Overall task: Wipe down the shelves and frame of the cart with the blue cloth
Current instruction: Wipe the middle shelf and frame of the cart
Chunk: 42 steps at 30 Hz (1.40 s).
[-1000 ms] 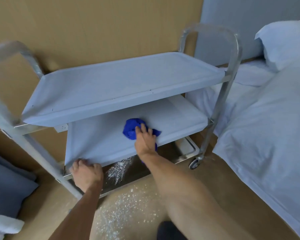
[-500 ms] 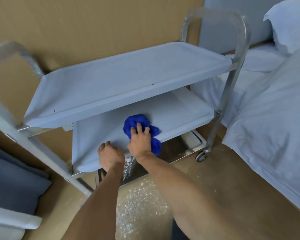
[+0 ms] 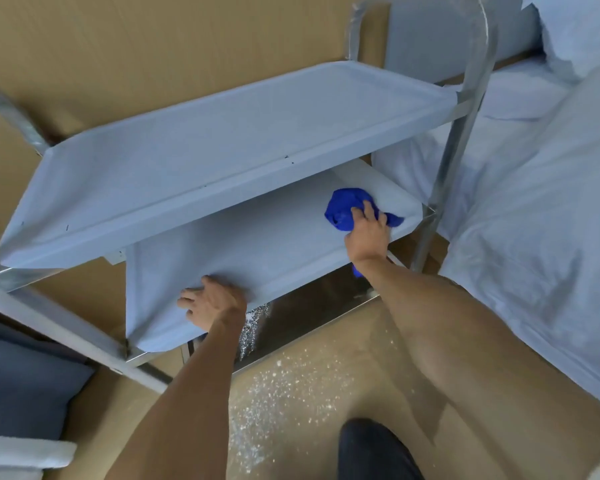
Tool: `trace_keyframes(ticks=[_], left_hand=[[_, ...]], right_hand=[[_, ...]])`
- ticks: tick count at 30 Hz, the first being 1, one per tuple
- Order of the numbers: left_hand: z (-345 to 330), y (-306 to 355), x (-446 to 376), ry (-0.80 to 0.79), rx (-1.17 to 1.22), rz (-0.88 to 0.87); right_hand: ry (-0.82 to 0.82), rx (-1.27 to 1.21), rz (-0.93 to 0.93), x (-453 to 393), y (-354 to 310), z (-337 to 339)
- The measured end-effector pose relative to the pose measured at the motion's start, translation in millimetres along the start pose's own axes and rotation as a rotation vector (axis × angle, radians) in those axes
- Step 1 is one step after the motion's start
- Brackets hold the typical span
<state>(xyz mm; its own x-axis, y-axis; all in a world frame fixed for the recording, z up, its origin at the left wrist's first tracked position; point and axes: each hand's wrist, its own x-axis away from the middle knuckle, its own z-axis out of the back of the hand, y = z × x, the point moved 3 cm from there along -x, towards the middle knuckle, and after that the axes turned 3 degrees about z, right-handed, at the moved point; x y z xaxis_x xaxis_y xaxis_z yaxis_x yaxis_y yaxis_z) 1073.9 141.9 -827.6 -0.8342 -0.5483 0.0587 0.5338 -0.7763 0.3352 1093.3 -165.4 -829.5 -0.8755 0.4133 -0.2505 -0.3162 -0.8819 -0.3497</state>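
A metal cart with pale film-covered shelves stands against the brown wall. Its top shelf is bare. On the middle shelf, near its right end, lies a bunched blue cloth. My right hand presses down on the cloth with fingers spread over it. My left hand rests on the front edge of the middle shelf, fingers curled over the rim. The shiny bottom shelf shows below, dusted with white specks. The cart's right upright rises beside the bed.
A bed with white sheets and a pillow is close on the right. White powder is scattered on the brown floor in front. A grey cushion lies at the lower left. My dark-clothed knee is at the bottom.
My right hand has slid the blue cloth along the middle shelf to its right end. My left hand stays at the shelf's front edge, further apart from the right hand.
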Motion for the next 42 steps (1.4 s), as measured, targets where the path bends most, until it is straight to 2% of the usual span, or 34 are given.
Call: trace_keyframes(ticks=[5,9,11,14,17,19,22,24,31,33,36,39,42], left_hand=[[-21,23,6,0.017,-0.054,-0.063],[-21,20,2,0.008,-0.083,-0.106],[-17,19,1,-0.008,-0.077,-0.11],[-13,19,1,-0.062,-0.049,-0.108],[-9,16,9,-0.074,-0.082,-0.131],[-8,17,16,-0.073,-0.086,-0.143],[-9,16,24,-0.102,-0.084,-0.176],[-8,19,24,-0.14,-0.034,-0.129],[-19,17,19,-0.081,-0.036,-0.142],[-18,17,19,-0.071,-0.036,-0.139],[-16,18,18,-0.081,-0.02,-0.131],[-12,18,18,-0.085,-0.012,-0.116],[-5,18,18,-0.129,-0.02,-0.145]], right_hand=[[0.086,-0.042,-0.188,-43,77,11],[0.209,-0.126,-0.272,-23,61,3],[0.286,-0.113,-0.224,7,20,1],[0.355,-0.116,0.014,61,-46,-4],[0.243,-0.289,0.148,110,-95,-27],[0.144,-0.377,0.152,117,-104,-34],[0.053,-0.403,0.119,98,-86,-25],[0.046,-0.367,0.079,76,-59,-15],[0.286,-0.225,-0.233,-13,75,15],[0.316,-0.283,-0.315,-22,94,20],[0.391,-0.367,-0.349,-14,88,12],[0.402,-0.338,-0.263,15,47,-10],[0.31,-0.272,-0.023,65,-14,-26]])
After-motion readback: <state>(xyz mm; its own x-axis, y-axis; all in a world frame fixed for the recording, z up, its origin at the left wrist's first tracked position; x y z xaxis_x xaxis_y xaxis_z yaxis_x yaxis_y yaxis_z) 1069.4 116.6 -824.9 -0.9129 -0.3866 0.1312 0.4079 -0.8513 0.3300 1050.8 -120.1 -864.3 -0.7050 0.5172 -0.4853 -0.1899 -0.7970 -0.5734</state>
